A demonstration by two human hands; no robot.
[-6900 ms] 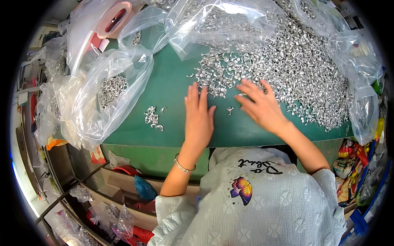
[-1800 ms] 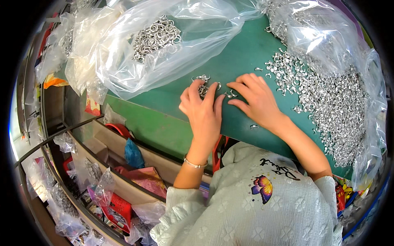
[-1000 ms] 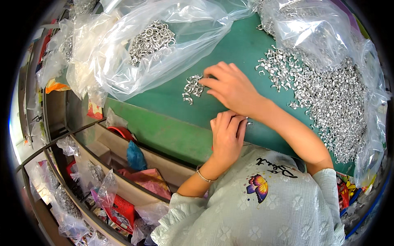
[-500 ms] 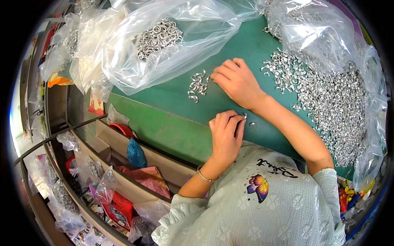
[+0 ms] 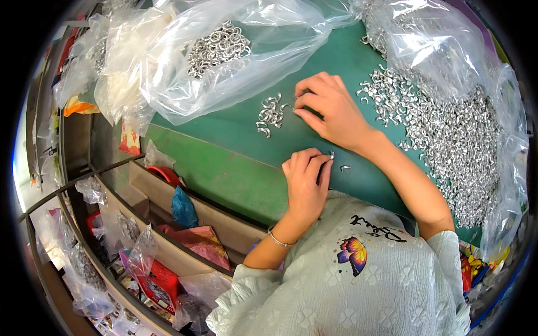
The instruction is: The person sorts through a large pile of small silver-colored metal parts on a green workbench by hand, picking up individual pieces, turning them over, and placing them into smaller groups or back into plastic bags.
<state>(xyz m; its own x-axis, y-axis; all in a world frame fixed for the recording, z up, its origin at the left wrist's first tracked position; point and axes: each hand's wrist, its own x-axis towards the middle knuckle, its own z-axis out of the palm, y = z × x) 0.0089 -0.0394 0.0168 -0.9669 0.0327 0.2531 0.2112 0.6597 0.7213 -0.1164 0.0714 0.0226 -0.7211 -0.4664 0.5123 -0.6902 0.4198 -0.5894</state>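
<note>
My left hand is closed, thumb and forefinger pinching a small curved silver metal piece over the green work surface. A single curved piece lies just right of it. Farther away, my right hand has thumb and forefinger brought together in a pinch at the right edge of a small pile of curved silver pieces. What sits between those fingertips is too small to make out. Its other fingers are bent above.
A large heap of silver pieces spreads on the right beside clear plastic bags. An open clear bag holding silver rings lies at the back left. Below left, an open drawer contains a blue bag.
My right hand has shifted slightly right, away from the small pile, and turned so its thumb and forefinger show. My left hand has barely moved and still pinches its piece.
</note>
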